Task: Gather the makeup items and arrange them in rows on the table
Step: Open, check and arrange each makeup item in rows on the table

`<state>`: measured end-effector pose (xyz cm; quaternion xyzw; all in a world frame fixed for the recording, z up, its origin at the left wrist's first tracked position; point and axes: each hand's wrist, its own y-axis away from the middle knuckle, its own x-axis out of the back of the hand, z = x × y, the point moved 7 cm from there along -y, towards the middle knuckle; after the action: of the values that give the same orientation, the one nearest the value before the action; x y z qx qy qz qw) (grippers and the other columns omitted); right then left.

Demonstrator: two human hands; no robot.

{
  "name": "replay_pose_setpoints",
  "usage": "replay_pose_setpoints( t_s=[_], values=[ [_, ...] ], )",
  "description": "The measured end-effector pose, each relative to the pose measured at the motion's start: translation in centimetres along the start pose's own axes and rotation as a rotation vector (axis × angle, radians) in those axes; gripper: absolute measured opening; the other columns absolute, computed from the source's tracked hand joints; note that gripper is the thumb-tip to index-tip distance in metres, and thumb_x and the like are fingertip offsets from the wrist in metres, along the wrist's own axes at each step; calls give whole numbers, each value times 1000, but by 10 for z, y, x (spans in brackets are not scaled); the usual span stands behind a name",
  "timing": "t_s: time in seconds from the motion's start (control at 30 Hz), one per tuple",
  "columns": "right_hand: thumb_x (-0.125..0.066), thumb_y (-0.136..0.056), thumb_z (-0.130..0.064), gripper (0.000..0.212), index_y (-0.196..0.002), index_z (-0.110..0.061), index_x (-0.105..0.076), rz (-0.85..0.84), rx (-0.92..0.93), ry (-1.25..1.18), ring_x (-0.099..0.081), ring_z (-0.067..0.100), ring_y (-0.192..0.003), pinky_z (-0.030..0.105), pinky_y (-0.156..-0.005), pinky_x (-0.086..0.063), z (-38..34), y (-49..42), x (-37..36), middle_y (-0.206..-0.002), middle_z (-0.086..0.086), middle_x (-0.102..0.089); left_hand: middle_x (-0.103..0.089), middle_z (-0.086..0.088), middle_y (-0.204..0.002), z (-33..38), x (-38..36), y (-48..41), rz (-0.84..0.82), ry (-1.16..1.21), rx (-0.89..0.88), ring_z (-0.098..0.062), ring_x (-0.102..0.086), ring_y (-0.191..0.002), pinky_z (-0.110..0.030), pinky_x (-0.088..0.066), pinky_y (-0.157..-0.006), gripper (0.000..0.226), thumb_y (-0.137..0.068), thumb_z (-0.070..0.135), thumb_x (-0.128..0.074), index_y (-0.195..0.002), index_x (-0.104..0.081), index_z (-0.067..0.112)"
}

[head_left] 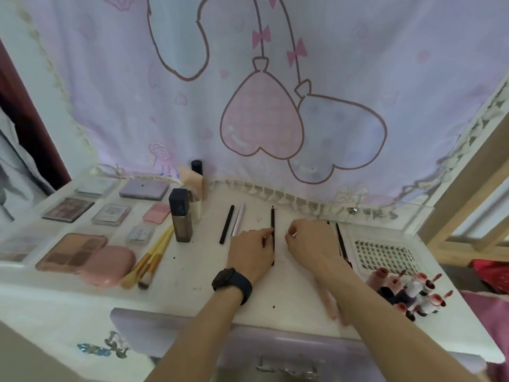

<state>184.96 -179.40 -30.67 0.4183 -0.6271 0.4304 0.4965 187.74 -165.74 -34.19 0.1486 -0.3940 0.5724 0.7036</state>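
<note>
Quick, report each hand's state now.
Left hand: pinching the thin black pencil.
Right hand: fingers curled; whether it holds anything cannot be told.

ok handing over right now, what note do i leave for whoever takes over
Left hand: fingers pinch a thin black pencil lying on the table. Right hand: curled beside it, grip unclear.
Done: palettes and brushes laid out at left; black pen and silver pen lie parallel.
Left: straighten that pencil, then the thin pencils by the right hand and the clustered lip gloss tubes.
</note>
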Motion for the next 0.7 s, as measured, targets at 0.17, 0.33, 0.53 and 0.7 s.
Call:
replay_pose_setpoints(
  t_s=[0.17,0.33,0.53,0.7],
  values=[
    [-53,-97,-39,29,-100,-21,-74,-26,48,44,-63,25,-101,31,-76,-51,-4,5,-3,-99,2,-72,-66,-1,-99,-5,-4,-2,-17,-34,-5,-20,-60,-92,-38,-51,-87,33,-98,33,-50,-127,-66,35],
    [-54,-96,-36,38,-132,-27,-64,-35,149,34,-52,23,-122,34,-103,-42,3,0,7,-122,-5,-68,-60,5,-110,-8,-7,-2,4,-64,4,-19,-53,-104,-36,-46,-95,31,-98,41,-49,-124,-65,42],
    [-59,-89,-42,62,-149,-33,-46,-206,176,147,-32,25,-137,39,-111,-32,9,-3,-1,-149,-5,-47,-59,4,-119,-7,-10,-6,-1,-127,7,-20,-53,-110,-35,-43,-96,34,-96,53,-50,-123,-64,39],
    [-58,-91,-41,54,-144,-34,-51,-216,161,151,-30,28,-135,40,-108,-31,9,-5,-3,-146,-4,-48,-58,6,-118,-9,-12,-5,5,-139,-13,-18,-51,-108,-32,-40,-94,34,-96,56,-49,-122,-65,42]
  ],
)
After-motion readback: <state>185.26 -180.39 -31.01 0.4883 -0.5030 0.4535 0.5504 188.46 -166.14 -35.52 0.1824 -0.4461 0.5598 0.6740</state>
